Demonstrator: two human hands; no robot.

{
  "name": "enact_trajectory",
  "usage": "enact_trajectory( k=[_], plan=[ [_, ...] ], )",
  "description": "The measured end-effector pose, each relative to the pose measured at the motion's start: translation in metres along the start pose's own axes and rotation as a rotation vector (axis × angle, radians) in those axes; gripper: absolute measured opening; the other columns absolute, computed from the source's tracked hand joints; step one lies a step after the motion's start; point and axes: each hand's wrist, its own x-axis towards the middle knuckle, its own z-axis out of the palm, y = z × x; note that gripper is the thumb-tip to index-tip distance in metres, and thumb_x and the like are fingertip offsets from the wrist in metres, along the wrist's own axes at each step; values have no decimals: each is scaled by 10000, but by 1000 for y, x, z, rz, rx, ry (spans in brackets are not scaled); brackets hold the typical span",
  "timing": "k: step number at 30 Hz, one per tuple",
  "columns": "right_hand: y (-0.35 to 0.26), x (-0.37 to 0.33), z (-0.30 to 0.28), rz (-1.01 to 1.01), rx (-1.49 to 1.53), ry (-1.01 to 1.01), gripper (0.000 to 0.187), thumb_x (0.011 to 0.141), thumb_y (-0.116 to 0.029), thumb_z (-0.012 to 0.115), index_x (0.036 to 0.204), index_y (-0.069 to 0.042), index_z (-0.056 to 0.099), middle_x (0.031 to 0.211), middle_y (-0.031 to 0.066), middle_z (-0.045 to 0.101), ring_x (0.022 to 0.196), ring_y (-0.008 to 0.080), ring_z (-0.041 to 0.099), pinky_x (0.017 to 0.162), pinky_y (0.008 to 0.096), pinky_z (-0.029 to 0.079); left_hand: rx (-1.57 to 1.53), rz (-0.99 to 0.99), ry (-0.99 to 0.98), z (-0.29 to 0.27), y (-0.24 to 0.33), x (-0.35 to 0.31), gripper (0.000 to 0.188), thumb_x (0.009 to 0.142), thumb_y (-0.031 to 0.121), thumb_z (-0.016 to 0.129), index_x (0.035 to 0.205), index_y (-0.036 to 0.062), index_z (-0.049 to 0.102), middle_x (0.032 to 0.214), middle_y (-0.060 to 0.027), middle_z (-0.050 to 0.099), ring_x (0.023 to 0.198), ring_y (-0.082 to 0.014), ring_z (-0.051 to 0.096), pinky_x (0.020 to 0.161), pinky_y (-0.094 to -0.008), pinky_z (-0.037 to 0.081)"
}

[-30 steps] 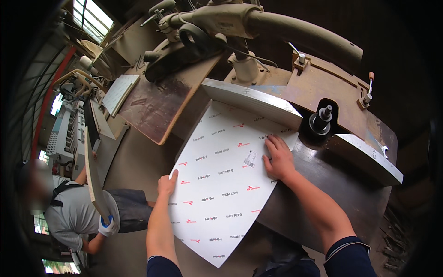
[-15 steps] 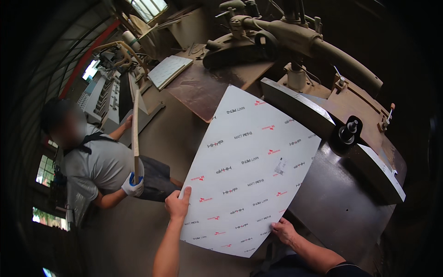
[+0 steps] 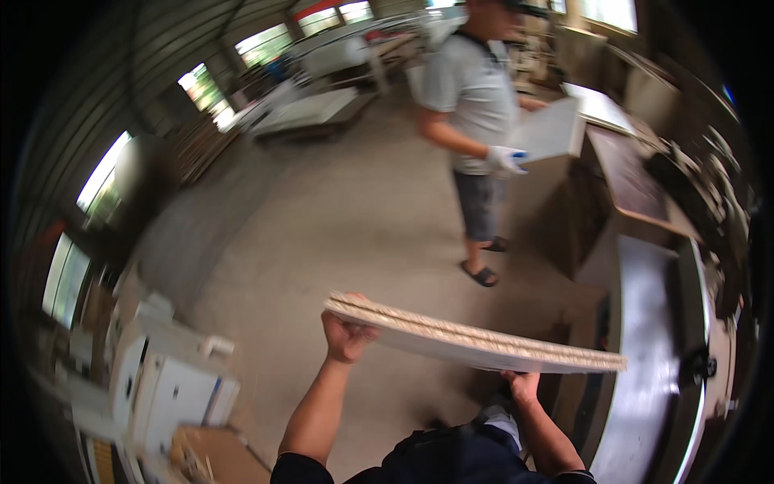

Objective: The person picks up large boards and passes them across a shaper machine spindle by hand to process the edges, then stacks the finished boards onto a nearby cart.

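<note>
Our left hand (image 3: 347, 335) had its fingers curled tight around the near-left end of the board (image 3: 476, 339). The board's long axis ran left to right, tilting slightly down rightward, raw edge toward us. Our right hand (image 3: 522, 385) gripped underneath. Open concrete floor (image 3: 322, 234) lay beyond; a metal machine table (image 3: 653, 355) stood just right.

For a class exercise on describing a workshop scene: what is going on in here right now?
A person carries a flat board edge-on, level above the concrete floor. The left hand grips its left end; the right hand supports it from below near the middle. A metal machine table stands to the right. A gloved co-worker stands further off, holding a pale panel.
</note>
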Motion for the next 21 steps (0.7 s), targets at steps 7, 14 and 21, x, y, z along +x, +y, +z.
enact_trajectory(
  k=[7,14,21],
  plan=[
    [42,46,77,-119,-256,-373,134,798,-115,657,865,-25,584,859,93,643,817,172,586,787,305,472,123,112,99,-94,61,-68,365,700,192,811,864,3,545,797,-176,658,720,-220,655,637,-305,540],
    [33,113,191,-210,-153,-684,128,812,-92,619,894,-2,579,831,81,599,825,170,565,741,289,468,298,174,410,-139,59,-99,363,657,195,827,794,-26,574,748,-174,652,652,-203,635,571,-289,509],
    [46,170,347,-390,-433,-1113,421,693,-96,784,1037,20,571,994,132,630,934,246,601,843,356,484,581,34,788,-206,86,-117,384,647,273,826,728,-29,603,696,-127,649,598,-165,621,527,-256,462]
  ],
)
